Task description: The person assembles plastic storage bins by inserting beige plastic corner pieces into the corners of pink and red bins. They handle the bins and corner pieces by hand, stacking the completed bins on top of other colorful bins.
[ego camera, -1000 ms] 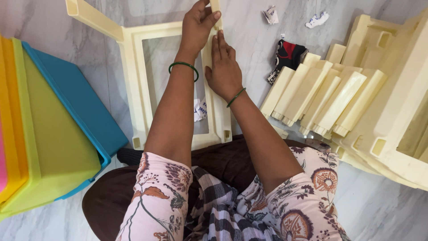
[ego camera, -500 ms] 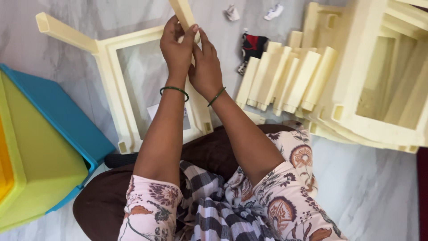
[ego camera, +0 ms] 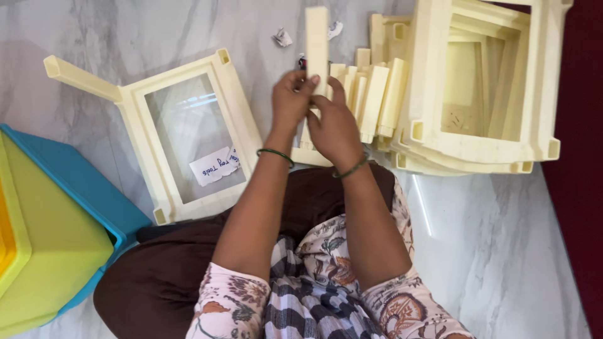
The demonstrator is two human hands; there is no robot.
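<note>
Both hands hold one cream plastic leg bar [ego camera: 316, 44] upright in front of me. My left hand [ego camera: 291, 100] grips its lower part from the left, and my right hand [ego camera: 334, 125] wraps it from the right. A cream rectangular frame [ego camera: 231, 94] lies flat on the marble floor to the left of my hands, with one leg bar [ego camera: 80, 76] fitted at its far left corner. A small white paper slip [ego camera: 215, 166] lies inside the frame. Several loose cream leg bars [ego camera: 375, 100] lie just behind my right hand.
A stack of cream frames [ego camera: 477, 144] sits at the right. Blue [ego camera: 75, 188] and green [ego camera: 44, 251] plastic bins stand nested at the left. Crumpled paper scraps [ego camera: 282, 37] lie on the floor beyond. A dark red strip [ego camera: 581, 157] runs along the right edge.
My hands have lifted the leg bar away from the frame's corner and moved right with it. The view has swung right, so the frame now lies left of my hands.
</note>
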